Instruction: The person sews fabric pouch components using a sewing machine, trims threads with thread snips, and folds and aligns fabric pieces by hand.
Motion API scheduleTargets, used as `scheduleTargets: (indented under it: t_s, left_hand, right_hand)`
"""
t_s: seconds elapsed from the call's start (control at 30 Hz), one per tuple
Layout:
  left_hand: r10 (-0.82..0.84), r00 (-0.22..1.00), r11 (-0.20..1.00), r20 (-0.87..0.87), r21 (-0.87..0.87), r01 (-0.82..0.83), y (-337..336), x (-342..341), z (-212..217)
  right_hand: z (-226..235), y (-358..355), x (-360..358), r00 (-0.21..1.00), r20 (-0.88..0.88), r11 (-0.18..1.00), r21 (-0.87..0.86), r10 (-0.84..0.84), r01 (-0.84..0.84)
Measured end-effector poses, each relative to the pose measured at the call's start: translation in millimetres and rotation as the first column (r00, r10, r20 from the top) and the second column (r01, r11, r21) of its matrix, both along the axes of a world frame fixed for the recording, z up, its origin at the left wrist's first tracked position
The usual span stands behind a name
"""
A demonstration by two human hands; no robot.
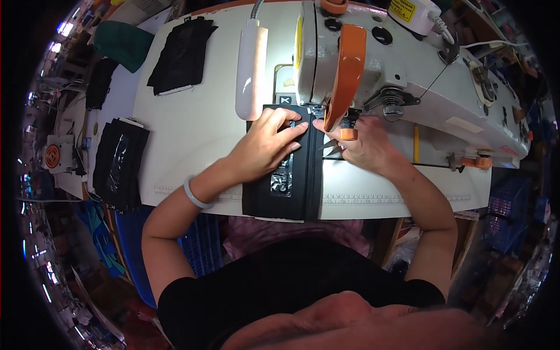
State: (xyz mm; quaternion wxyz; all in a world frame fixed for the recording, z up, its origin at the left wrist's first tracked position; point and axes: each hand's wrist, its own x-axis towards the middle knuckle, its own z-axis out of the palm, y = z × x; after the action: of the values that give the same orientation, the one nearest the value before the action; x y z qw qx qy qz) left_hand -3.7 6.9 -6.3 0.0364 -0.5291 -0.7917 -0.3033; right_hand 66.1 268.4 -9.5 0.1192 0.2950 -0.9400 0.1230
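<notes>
A black fabric panel (pixel 262 201) with a clear plastic window (pixel 282 185) and a long strip along its right side lies beneath the needle area of a sewing machine (pixel 373 64). My left hand (pixel 267 146) rests flat on the panel, fingers stretched toward the presser foot (pixel 315 109). At the panel's right edge, close to the foot, my right hand (pixel 368 146) presses a fingertip on the fabric. Pointed metal blades, apparently thread snips (pixel 330 146), stick out from under its curled fingers. The machine's orange lever (pixel 348 70) and knob partly hide this hand.
A white lamp (pixel 252 73) hangs left of the machine head. Black fabric pieces (pixel 182 55) lie at the far left, and a stack of windowed black panels (pixel 119 163) sits at the table's left edge. A yellow stick (pixel 416 144) lies under the machine arm. Blue crates flank the table.
</notes>
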Motion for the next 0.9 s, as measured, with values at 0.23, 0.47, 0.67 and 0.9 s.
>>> scheduleTargets:
  t_s: [0.23,0.47,0.67,0.9]
  left_hand:
    - [0.016,1.000,1.000,-0.001,-0.008,-0.016,2.8,12.3,-3.8]
    - [0.059,0.998,0.998,-0.008,-0.038,-0.059,7.8,8.8,-5.9]
    - [0.020,0.999,1.000,-0.050,0.013,-0.020,16.0,1.9,7.9]
    - [-0.003,0.995,1.000,-0.101,0.026,0.005,7.4,9.3,-8.0]
  right_hand:
    - [-1.0,-13.6,10.6,0.990,-0.058,0.980,0.150,-0.125,0.132]
    - [-4.3,-11.7,3.6,0.990,-0.038,0.988,0.076,-0.135,0.138]
    - [3.4,-1.6,9.4,0.987,-0.025,0.980,0.117,-0.157,0.159]
    - [-2.7,-15.6,13.7,0.983,0.048,0.984,-0.019,-0.178,0.179]
